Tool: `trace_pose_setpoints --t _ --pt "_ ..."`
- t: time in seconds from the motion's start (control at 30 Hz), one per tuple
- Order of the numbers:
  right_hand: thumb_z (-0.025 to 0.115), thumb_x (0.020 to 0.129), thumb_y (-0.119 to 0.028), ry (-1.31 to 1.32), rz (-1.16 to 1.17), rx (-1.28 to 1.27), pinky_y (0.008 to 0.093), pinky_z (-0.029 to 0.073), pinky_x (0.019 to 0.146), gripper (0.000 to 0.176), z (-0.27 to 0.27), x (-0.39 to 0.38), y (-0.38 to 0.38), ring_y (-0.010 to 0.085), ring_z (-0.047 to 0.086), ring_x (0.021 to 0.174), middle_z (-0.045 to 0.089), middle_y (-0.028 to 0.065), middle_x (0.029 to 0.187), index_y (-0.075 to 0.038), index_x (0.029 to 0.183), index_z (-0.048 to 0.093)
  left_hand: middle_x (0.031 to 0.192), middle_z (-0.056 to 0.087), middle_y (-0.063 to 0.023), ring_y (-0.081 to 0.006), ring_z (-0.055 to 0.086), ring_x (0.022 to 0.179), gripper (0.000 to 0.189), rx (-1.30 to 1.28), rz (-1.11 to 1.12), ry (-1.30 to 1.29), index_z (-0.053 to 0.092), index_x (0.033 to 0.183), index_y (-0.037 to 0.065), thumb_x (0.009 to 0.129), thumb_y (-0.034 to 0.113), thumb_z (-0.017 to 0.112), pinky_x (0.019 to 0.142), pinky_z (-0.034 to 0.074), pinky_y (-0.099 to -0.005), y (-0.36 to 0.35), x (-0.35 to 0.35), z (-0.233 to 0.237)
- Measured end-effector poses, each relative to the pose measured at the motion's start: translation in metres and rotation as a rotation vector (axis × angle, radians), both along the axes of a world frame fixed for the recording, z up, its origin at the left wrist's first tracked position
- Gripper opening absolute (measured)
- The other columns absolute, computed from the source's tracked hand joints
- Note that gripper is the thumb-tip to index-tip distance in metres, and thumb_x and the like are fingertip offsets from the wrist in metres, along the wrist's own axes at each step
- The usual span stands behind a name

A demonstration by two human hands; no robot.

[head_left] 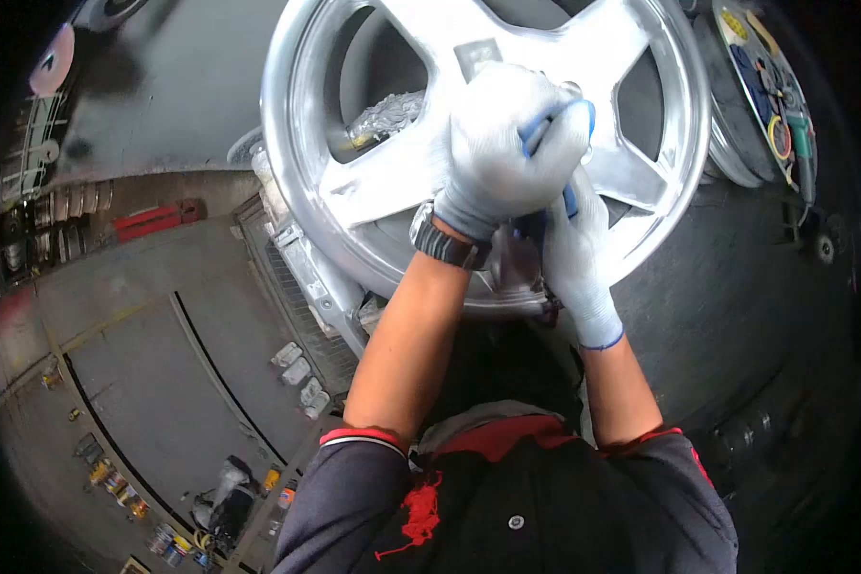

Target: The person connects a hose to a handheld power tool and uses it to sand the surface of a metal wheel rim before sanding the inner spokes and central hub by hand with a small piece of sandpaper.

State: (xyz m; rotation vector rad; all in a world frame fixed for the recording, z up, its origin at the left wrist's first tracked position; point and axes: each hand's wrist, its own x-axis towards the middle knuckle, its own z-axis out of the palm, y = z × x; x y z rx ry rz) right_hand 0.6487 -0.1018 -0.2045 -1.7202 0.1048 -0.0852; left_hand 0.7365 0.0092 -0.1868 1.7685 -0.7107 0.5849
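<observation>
A large silver alloy wheel rim (381, 187) with broad spokes lies in front of my body. Over its hub is my left hand (502, 139), in a white glove with blue edging, the fingers curled closed. A dark watch sits on that wrist. A small grey square patch (478, 57) shows on the spoke just beyond the knuckles. My right hand (579, 253), gloved alike, is closed just below and right of the left, close to the hub. I cannot tell what either hand grips, as the curled fingers hide it.
A crumpled silvery wrap (387, 120) shows through the left spoke opening. At the right, a tray (770, 96) holds tools and a green-bodied power tool (802, 153). A red tool (158, 219) lies at the left. Pale blocks (297, 371) and several small bottles (115, 486) lie farther down.
</observation>
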Motion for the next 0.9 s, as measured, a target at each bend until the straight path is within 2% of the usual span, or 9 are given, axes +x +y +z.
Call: trace_pose_setpoints --t 0.07,0.13,0.27,0.37,0.47,0.6,0.77,0.83,0.9 --pt "0.051 0.103 -0.01 -0.009 0.031 -0.039 0.0379 0.053 0.09 0.035 -0.014 -0.016 0.004 0.0309 0.07 0.104 0.069 0.0237 0.114 0.002 0.136 0.057 0.08 0.068 -0.013 -0.0298 0.068 0.077 0.006 0.05 0.038 0.006 0.071 0.081 0.002 0.084 0.006 0.068 0.075 0.054 -0.0372 0.009 -0.015 -0.006" --pt "0.055 0.103 -0.012 0.137 0.112 -0.211 0.042 0.055 0.083 0.035 -0.007 -0.036 0.002 0.0388 0.073 0.1 0.07 0.0273 0.107 0.003 0.134 0.057 0.076 0.067 -0.0093 -0.029 0.065 0.069 0.006 0.044 0.047 0.031 0.069 0.077 0.007 0.08 0.01 0.073 0.064 0.052 -0.0383 0.022 -0.035 -0.019" --pt "0.057 0.102 -0.012 0.123 0.143 -0.077 0.0434 0.055 0.077 0.036 -0.028 -0.074 0.009 0.042 0.073 0.092 0.069 0.028 0.1 0.004 0.134 0.056 0.075 0.065 -0.0098 -0.029 0.064 0.068 0.007 -0.017 0.06 0.048 0.068 0.077 0.006 0.078 0.008 0.075 0.066 0.051 -0.0396 0.033 -0.071 -0.028" --pt "0.056 0.101 -0.012 0.01 0.195 -0.117 0.0429 0.056 0.076 0.039 -0.034 -0.074 0.008 0.0378 0.074 0.091 0.07 0.0277 0.099 0.004 0.137 0.054 0.075 0.065 -0.0099 -0.0299 0.063 0.068 0.006 0.014 0.047 0.101 0.067 0.077 0.005 0.078 0.005 0.073 0.069 0.051 -0.0408 0.033 -0.076 -0.028" --pt "0.055 0.1 -0.009 0.242 0.163 0.069 0.0386 0.056 0.082 0.043 -0.006 -0.046 0.009 0.0286 0.074 0.095 0.071 0.0267 0.104 0.005 0.141 0.052 0.076 0.067 -0.0104 -0.0296 0.064 0.069 0.005 -0.062 0.015 0.132 0.068 0.078 0.004 0.078 0.001 0.072 0.069 0.051 -0.0397 0.031 -0.052 -0.022" --pt "0.054 0.1 -0.006 0.101 0.149 0.018 0.0376 0.056 0.083 0.043 -0.012 -0.05 0.016 0.0281 0.074 0.098 0.071 0.0253 0.106 0.005 0.141 0.052 0.076 0.067 -0.0101 -0.0299 0.066 0.074 0.003 -0.093 0.065 0.294 0.069 0.077 0.004 0.079 0.002 0.071 0.075 0.054 -0.0409 0.035 -0.067 -0.02" --pt "0.054 0.1 -0.003 0.157 0.212 0.071 0.0358 0.055 0.086 0.044 -0.009 -0.056 0.011 0.0235 0.071 0.105 0.07 0.0231 0.116 0.003 0.144 0.053 0.079 0.068 -0.0105 -0.0325 0.067 0.078 0.003 -0.024 0.05 0.175 0.07 0.078 0.004 0.079 0.003 0.072 0.081 0.054 -0.0426 0.038 -0.07 -0.024" --pt "0.054 0.1 -0.002 0.261 0.192 0.14 0.0358 0.055 0.087 0.045 0.001 -0.042 0.011 0.0228 0.07 0.108 0.07 0.0216 0.118 0.003 0.145 0.052 0.083 0.07 -0.0107 -0.0233 0.067 0.079 0.011 -0.019 0.048 0.282 0.069 0.084 -0.001 0.085 -0.004 0.059 0.092 0.053 -0.0419 0.035 -0.063 -0.018" --pt "0.053 0.1 -0.002 0.362 0.169 0.206 0.0358 0.055 0.089 0.046 0.005 -0.04 0.014 0.0221 0.07 0.11 0.07 0.0202 0.121 0.003 0.146 0.051 0.083 0.07 -0.0099 -0.0238 0.067 0.08 0.011 -0.048 0.071 0.337 0.069 0.085 -0.001 0.085 -0.006 0.059 0.093 0.053 -0.0418 0.032 -0.062 -0.01"
